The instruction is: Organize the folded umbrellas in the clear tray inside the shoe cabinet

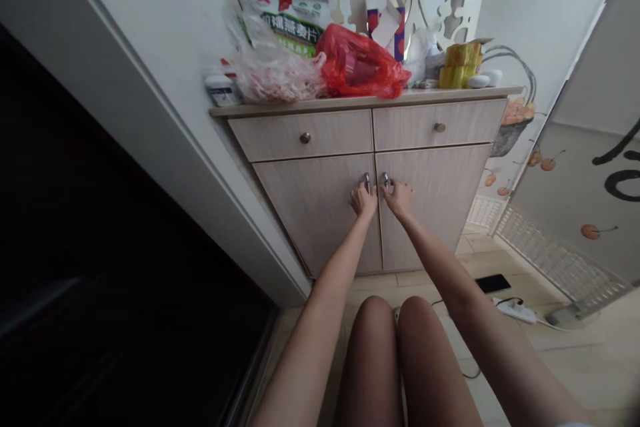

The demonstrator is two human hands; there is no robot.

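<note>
Head: hands [364, 199] [399, 198] nr dr edges [377, 240]

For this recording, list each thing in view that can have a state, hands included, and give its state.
Left door: closed
Right door: closed
Left drawer: closed
Right drawer: closed
Left hand: at the left handle, grip unclear
Right hand: at the right handle, grip unclear
Red bag: crumpled
Purple box: flap open
Phone: lying flat, screen dark
</note>
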